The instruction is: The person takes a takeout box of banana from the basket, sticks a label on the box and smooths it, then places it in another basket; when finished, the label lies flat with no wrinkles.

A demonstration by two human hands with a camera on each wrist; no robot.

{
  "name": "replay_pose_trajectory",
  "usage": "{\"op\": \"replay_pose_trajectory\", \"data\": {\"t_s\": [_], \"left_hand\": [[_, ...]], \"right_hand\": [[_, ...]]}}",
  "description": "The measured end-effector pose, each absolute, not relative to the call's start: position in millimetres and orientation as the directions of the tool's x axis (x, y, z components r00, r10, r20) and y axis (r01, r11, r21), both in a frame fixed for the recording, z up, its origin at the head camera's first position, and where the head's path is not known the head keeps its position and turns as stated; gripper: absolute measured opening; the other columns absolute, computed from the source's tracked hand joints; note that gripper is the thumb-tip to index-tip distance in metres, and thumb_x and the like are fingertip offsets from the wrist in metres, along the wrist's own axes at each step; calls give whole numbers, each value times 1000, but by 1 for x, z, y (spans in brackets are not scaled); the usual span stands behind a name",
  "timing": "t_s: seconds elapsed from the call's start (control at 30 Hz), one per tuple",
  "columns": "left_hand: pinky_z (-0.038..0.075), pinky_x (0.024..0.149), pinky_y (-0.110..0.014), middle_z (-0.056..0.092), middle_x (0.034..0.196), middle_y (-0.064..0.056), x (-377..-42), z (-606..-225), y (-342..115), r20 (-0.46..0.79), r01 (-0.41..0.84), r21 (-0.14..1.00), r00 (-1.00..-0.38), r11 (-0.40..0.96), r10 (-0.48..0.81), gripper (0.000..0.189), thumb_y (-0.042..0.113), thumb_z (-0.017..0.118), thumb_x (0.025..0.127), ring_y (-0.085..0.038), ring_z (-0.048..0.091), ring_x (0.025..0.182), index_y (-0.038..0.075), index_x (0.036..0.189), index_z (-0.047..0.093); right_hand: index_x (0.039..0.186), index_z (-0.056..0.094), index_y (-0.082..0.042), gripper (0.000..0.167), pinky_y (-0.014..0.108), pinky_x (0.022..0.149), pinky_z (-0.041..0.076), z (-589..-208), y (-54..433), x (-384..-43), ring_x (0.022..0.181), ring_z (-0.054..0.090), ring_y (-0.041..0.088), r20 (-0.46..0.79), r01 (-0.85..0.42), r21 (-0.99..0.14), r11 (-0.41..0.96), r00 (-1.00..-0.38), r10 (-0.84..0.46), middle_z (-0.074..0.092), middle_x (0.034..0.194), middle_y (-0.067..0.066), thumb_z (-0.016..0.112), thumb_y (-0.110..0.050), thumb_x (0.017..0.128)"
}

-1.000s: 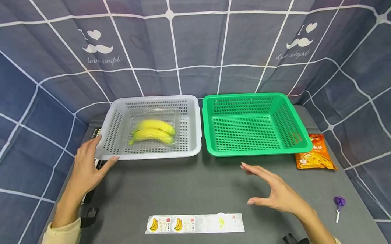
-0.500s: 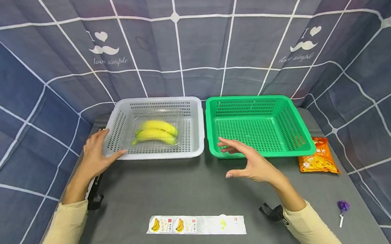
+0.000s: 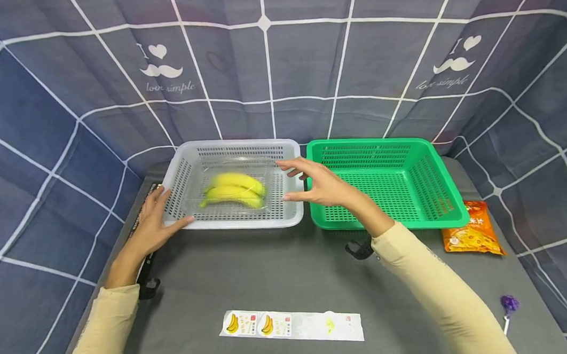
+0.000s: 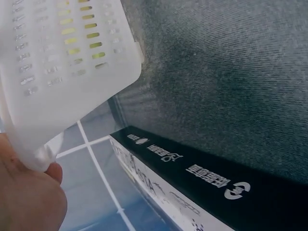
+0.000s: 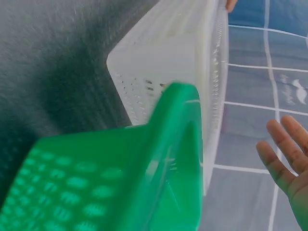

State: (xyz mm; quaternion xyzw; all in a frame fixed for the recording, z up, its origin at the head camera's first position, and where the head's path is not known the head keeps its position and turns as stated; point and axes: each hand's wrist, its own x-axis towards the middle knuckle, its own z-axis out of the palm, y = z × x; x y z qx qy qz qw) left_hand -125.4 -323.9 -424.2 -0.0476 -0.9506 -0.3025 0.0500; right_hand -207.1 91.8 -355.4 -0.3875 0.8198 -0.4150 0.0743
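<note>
Where baskets point(image 3: 247, 225) stand, grey tabletop point(image 3: 269, 274), gridded cloth point(image 3: 301, 64)

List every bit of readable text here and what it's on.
"I", "love simple": patterned cloth, printed twice with hearts and moustaches.
"米片": orange snack bag; its other print is too small.
Unread: black-and-white box, lettering tilted and too blurred to read surely.
Unread: label strip, tiny print beside the banana pictures.

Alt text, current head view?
A person's left hand touches the front-left corner of a white plastic basket holding clear-packaged bananas; the right hand hovers over its right end. A green basket stands to the right; a banana-sticker strip lies in front.
</note>
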Motion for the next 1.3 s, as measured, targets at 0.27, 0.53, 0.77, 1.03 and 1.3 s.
{"op": "replay_pose_trajectory", "data": {"t_s": [0.27,0.53,0.77,1.03,1.3], "left_hand": [[13,101,-72,15,157,-28,-123,-429,-320,122,110,556,-991,824,49,102,43,75,82,-51,12,144,1,155,17],[18,102,-67,18,156,-27,-123,-433,-312,104,91,509,-994,856,43,111,49,80,75,-49,18,142,-3,153,21],[18,103,-67,17,157,-25,-127,-432,-312,92,78,502,-995,861,36,114,50,80,73,-48,17,143,-1,154,17],[17,103,-67,17,158,-24,-130,-429,-316,103,80,504,-994,860,32,115,50,81,73,-47,16,144,-1,154,17],[16,105,-66,17,157,-25,-130,-425,-323,108,67,505,-994,860,14,116,49,81,72,-47,15,144,-1,154,17]], "right_hand": [[151,38,-22,76,51,105,42,-368,56,-260,131,50,32,9,-482,-750,454,-693,-721,38,152,8,75,-37,86],[152,35,-9,81,47,112,37,-384,40,-286,142,35,35,-82,-474,-709,521,-679,-729,35,156,12,74,-38,87],[152,34,-11,80,48,118,26,-391,26,-293,146,28,32,-133,-481,-659,579,-682,-719,35,157,8,73,-39,88],[155,29,-24,86,52,105,43,-400,9,-293,136,39,37,-257,-387,-654,650,-694,-672,21,159,18,76,-37,85],[155,27,-29,85,43,91,53,-404,-1,-295,128,47,37,-294,-337,-689,642,-680,-672,4,159,25,74,-39,86]]}}
